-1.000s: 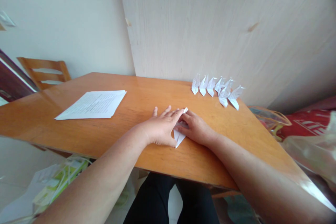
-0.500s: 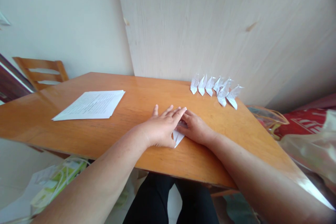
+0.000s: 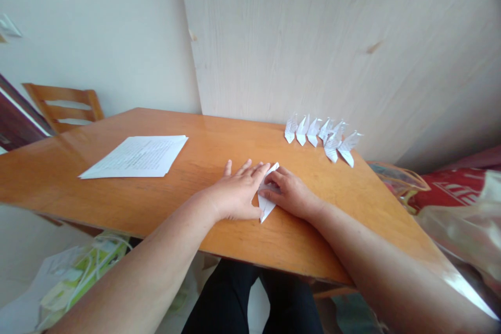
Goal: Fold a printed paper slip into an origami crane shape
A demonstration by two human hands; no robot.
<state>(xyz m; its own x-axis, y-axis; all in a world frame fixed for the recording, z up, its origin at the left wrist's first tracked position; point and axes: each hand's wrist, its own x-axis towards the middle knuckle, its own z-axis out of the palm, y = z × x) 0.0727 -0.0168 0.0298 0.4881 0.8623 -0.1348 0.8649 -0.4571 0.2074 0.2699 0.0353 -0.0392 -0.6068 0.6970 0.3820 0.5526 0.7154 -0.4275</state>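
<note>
A small white sheet of paper (image 3: 266, 210), folded into a narrow pointed shape, lies on the wooden table near its front edge. My left hand (image 3: 240, 194) rests flat at the paper's left side, fingers spread, with the thumb by the lower tip. From the right, my right hand (image 3: 291, 193) has its fingers curled onto the paper and covers part of it. Only the upper tip and the lower end of the paper show between the hands.
Several folded paper figures (image 3: 313, 133) stand at the table's (image 3: 219, 138) back right. A stack of printed sheets (image 3: 136, 156) lies to the left. A wooden chair (image 3: 64, 104) is at the far left; bags (image 3: 450, 188) are past the right edge.
My left fingers have drawn back slightly to the left from the paper's upper tip. More of the paper is uncovered between the hands.
</note>
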